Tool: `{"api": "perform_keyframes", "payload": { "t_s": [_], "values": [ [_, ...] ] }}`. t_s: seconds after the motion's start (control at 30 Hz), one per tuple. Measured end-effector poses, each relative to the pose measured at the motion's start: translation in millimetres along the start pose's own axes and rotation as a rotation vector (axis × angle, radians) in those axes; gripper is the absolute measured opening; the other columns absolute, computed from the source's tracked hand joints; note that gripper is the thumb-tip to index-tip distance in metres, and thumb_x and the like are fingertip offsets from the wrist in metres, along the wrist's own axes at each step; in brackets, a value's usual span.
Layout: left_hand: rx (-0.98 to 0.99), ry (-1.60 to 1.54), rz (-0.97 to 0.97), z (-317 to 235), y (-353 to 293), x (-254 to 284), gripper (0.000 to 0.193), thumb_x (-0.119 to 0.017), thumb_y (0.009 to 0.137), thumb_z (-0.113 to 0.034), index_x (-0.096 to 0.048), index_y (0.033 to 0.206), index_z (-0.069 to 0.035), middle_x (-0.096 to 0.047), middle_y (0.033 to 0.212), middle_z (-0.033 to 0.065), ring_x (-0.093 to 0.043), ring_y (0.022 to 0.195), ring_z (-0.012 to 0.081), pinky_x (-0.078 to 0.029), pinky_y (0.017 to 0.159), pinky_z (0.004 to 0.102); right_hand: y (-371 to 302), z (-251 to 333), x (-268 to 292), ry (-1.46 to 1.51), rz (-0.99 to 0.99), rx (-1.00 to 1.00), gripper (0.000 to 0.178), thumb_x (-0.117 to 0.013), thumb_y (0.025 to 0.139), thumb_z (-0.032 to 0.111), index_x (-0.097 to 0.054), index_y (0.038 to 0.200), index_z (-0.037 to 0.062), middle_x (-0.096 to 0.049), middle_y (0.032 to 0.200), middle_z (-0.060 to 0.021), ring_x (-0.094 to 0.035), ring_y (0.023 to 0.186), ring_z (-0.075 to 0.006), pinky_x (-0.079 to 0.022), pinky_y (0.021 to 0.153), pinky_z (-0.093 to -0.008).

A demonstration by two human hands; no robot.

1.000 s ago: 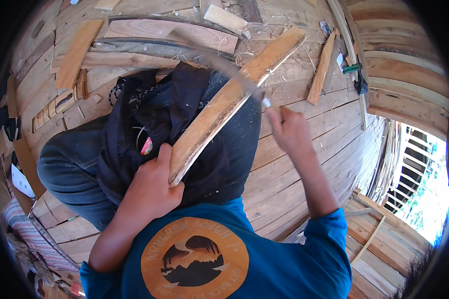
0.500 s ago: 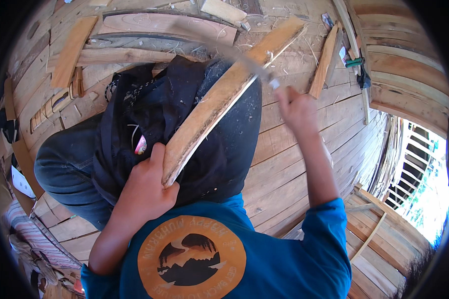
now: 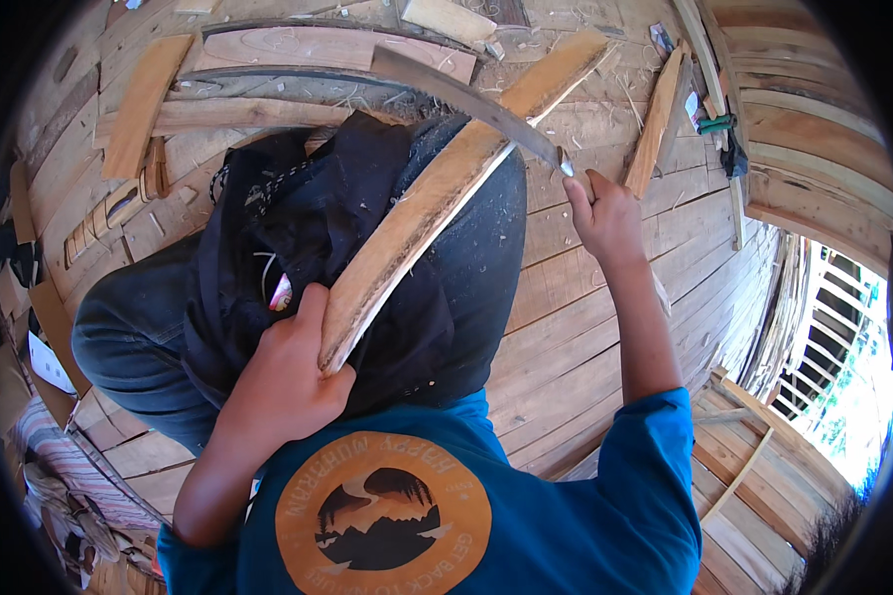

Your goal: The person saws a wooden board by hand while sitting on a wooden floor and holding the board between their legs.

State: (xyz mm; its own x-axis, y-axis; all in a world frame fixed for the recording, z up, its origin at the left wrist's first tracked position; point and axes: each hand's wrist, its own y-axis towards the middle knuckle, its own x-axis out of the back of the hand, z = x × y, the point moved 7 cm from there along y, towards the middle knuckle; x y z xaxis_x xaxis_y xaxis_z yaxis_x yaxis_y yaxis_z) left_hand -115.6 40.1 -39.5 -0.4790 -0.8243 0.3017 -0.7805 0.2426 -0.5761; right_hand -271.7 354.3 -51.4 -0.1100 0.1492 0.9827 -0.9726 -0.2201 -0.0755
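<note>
A long wooden strip (image 3: 422, 208), with a dark rough band along one edge, runs slantwise from my lap out to the far floor. My left hand (image 3: 293, 372) is wrapped round its near end, thumb on one side. My right hand (image 3: 607, 213) is closed round the handle of a machete (image 3: 446, 91), a long grey blade with a metal collar. The handle itself is mostly hidden in the fist. The blade lies across the upper part of the strip, pointing to the far left; whether it touches the wood I cannot tell.
Planks and offcuts, such as a light board (image 3: 147, 104) and a narrow board (image 3: 657, 124), lie on the plank floor (image 3: 566, 327) among shavings. A dark cloth (image 3: 278, 218) covers part of my lap. A wooden structure (image 3: 814, 129) stands at the right.
The machete, blurred earlier, now shows sharply. My right hand has shifted slightly right and down with it. The wooden strip and my left hand have hardly moved.
</note>
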Motion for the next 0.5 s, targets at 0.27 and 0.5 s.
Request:
{"api": "perform_keyframes", "payload": {
  "t_s": [0.27, 0.5],
  "values": [
    [0.013, -0.039, 0.009, 1.1, -2.5, -4.8, 0.039, -0.056, 0.071, -0.003, -0.039, 0.106, 0.001, -0.051, 0.075, 0.0314, -0.054, 0.082, 0.0526, -0.044, 0.069, 0.0466, -1.8, 32.6, 6.9, -0.006, 0.094, -0.026, 0.059, -0.054, 0.090, 0.055, -0.057, 0.066, 0.0014, -0.057, 0.056, -0.0219, -0.062, 0.059, -0.0420, -0.050, 0.055, -0.0481],
    [-0.020, 0.021, 0.014, 0.4, -0.1, -4.3, 0.038, -0.057, 0.072, -0.004, -0.037, 0.105, 0.002, -0.056, 0.076, 0.0343, -0.057, 0.079, 0.0535, -0.047, 0.069, 0.0524, -0.3, 32.4, 11.9, -0.063, 0.065, 0.014, 0.060, -0.051, 0.092, 0.057, -0.060, 0.069, 0.0018, -0.059, 0.058, -0.0220, -0.064, 0.061, -0.0404, -0.051, 0.055, -0.0488]
  ]
}}
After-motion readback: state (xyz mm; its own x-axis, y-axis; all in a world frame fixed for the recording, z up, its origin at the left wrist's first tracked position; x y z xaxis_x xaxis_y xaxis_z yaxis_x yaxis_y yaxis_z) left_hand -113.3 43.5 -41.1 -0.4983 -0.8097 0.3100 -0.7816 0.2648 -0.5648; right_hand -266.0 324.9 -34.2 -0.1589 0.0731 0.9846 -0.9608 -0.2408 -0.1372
